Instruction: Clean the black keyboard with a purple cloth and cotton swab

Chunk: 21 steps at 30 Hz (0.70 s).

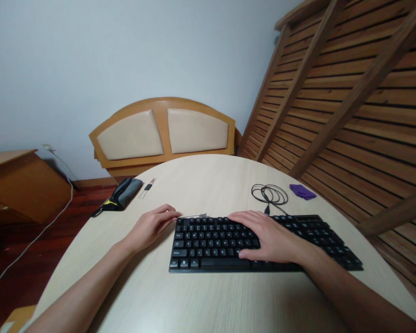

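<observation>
A black keyboard (pixel 215 240) lies flat on the round table, its long side towards me. At its back left corner, the fingertips of my left hand (pixel 156 223) are pinched on a thin tool (pixel 194 216). This slim shaft runs rightward along the back edge to a small grey end; its exact kind is too small to tell. My right hand (pixel 263 235) rests across the middle-right keys, thumb apart from the fingers, which reach the back edge and cover part of the keys. Its cable (pixel 269 194) lies coiled behind the keyboard.
The pale round table (pixel 201 185) bears a black-handled wire tool (pixel 148 187) and a grey, black and yellow pouch (pixel 123 194) at left. A folded purple cloth (pixel 301 191) lies at right. Beyond are a padded headboard (pixel 166 132) and a leaning slatted wooden frame (pixel 333 101).
</observation>
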Motion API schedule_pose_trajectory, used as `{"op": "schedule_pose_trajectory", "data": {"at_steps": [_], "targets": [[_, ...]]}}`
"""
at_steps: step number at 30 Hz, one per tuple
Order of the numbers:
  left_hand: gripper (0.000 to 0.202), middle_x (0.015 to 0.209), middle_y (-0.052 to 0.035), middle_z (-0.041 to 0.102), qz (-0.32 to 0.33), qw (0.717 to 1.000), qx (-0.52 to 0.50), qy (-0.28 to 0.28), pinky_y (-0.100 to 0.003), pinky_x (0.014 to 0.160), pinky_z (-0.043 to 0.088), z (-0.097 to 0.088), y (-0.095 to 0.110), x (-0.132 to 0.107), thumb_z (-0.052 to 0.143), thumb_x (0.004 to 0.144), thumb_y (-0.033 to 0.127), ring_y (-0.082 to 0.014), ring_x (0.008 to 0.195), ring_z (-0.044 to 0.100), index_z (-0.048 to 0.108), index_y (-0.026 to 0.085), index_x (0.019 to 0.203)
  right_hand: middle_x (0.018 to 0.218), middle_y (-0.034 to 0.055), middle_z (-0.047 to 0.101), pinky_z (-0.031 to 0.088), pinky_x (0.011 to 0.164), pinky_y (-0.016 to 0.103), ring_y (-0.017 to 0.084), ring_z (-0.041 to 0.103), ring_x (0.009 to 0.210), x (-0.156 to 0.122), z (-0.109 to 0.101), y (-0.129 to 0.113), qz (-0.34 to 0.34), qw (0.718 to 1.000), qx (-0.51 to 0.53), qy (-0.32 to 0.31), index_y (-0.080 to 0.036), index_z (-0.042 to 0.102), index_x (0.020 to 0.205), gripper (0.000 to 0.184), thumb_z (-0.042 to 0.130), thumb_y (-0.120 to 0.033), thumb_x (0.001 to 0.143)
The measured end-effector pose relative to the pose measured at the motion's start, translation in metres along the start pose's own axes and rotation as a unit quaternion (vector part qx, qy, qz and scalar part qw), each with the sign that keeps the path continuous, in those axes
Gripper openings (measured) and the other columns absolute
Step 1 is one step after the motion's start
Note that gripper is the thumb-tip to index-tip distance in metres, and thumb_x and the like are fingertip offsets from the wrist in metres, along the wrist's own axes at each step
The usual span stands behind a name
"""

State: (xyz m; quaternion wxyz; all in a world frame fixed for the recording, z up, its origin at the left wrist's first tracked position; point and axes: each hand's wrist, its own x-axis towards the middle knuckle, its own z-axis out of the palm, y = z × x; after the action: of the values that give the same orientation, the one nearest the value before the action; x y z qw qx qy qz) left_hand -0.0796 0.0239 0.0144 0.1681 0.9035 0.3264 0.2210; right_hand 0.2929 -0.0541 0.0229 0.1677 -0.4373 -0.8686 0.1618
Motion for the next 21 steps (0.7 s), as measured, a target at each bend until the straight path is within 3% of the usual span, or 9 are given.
{"op": "schedule_pose_trajectory", "data": {"at_steps": [7,14,17,21], "targets": [[0.033,0.109,-0.0095,0.070,-0.008,1.000,0.012,-0.012,-0.032,0.084,0.053,-0.012,-0.011,-0.004,0.043,0.107,0.036,-0.0200,0.095,0.067,0.072,0.022,0.116,0.148,0.0103,0.055,0.038,0.114,0.052,0.034,0.050,0.135,-0.003,-0.006,0.002,0.014,1.000,-0.008,-0.021,-0.025,0.048,0.148,0.086,0.074,-0.064,0.077],[0.031,0.109,-0.0068,0.071,-0.024,1.000,0.019,-0.002,-0.030,0.084,0.053,-0.009,-0.015,-0.005,0.046,0.106,0.036,-0.0196,0.097,0.069,0.073,0.025,0.113,0.152,0.0176,0.049,0.033,0.115,0.064,0.044,0.043,0.137,-0.021,-0.020,0.016,0.121,0.990,-0.036,-0.065,-0.020,0.043,0.154,0.115,0.075,-0.080,0.061],[0.030,0.108,-0.0070,0.071,-0.022,1.000,0.021,0.004,-0.030,0.084,0.053,-0.008,-0.015,-0.004,0.046,0.106,0.035,-0.0197,0.096,0.068,0.074,0.024,0.112,0.153,0.0182,0.046,0.031,0.115,0.067,0.046,0.040,0.140,-0.021,-0.019,0.015,0.137,0.987,-0.036,-0.078,-0.020,0.041,0.154,0.112,0.074,-0.079,0.065],[0.032,0.107,-0.0083,0.071,-0.017,1.000,0.025,0.010,-0.031,0.084,0.053,-0.006,-0.010,-0.003,0.045,0.106,0.034,-0.0205,0.096,0.067,0.073,0.023,0.113,0.155,0.0165,0.045,0.029,0.117,0.064,0.043,0.039,0.141,-0.014,-0.011,0.008,0.108,0.991,-0.026,-0.070,-0.020,0.040,0.154,0.102,0.071,-0.074,0.073]]}}
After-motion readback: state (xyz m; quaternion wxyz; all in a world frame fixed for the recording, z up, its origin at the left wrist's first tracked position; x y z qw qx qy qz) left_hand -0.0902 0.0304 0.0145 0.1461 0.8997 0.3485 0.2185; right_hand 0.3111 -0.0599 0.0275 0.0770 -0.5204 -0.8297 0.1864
